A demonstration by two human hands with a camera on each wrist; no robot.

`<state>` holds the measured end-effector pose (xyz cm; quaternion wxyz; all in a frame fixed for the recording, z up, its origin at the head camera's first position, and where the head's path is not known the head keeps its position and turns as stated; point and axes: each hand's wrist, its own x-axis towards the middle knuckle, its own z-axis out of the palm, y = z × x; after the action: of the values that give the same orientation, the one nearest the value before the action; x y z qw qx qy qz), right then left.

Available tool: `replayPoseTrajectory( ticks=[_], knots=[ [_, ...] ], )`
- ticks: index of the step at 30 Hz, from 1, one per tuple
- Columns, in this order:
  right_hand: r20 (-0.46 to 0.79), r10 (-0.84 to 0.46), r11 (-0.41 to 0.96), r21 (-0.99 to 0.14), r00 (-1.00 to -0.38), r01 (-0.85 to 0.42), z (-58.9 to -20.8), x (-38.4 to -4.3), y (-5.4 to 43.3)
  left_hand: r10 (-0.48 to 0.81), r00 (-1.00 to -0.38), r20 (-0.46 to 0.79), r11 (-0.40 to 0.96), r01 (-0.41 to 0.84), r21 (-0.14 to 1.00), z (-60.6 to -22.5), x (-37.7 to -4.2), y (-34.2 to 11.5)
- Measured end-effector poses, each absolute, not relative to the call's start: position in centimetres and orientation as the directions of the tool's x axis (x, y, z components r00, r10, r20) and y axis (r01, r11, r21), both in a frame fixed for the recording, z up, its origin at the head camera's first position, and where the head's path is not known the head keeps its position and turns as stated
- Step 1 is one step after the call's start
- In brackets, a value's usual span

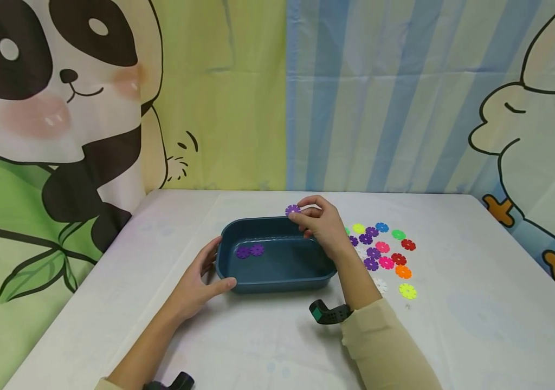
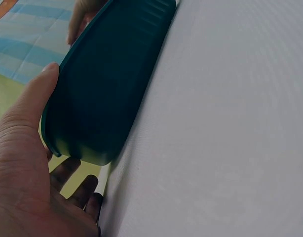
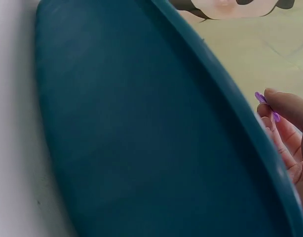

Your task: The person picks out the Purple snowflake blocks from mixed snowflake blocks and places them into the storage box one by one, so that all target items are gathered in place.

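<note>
A dark teal plastic tray stands on the table with two purple snowflake discs lying inside, left of its middle. My left hand grips the tray's left end, thumb along the front wall and fingers round the short side; in the left wrist view the thumb presses at the rim. Above the tray's far rim, my right hand pinches another purple snowflake disc between thumb and fingers. The right wrist view shows that pinched disc nearly edge-on beyond the tray wall.
Several loose snowflake discs in mixed colours lie right of the tray, among them an orange disc, a yellow disc and a red disc. A white cloth covers the table. Printed curtains hang behind.
</note>
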<state>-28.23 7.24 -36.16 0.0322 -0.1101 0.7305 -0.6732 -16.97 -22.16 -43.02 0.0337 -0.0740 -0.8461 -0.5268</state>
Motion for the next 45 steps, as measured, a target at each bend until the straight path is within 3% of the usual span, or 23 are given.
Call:
replayPoseTrajectory(
  ticks=[19,31,37,45],
  knots=[
    [0.027,-0.338,0.187,-0.978,-0.941,-0.095,-37.1,-28.9,5.6,0.088,-0.989,0.123,0.433,0.149,0.889,-43.0,-17.0,-22.3],
    [-0.090,-0.448,0.375,-0.922,-0.890,-0.096,-36.8,-28.8,4.5,0.100,-0.985,0.138,0.423,0.168,0.890,-42.9,-16.9,-22.4],
    [-0.215,-0.422,0.509,-0.860,-0.881,-0.034,-36.8,-28.9,3.7,0.102,-0.985,0.139,0.421,0.170,0.891,-42.9,-16.9,-22.2],
    [-0.269,-0.376,0.633,-0.773,-0.887,-0.034,-37.5,-29.2,3.1,0.096,-0.986,0.138,0.429,0.166,0.888,-42.9,-16.9,-22.2]
  ],
)
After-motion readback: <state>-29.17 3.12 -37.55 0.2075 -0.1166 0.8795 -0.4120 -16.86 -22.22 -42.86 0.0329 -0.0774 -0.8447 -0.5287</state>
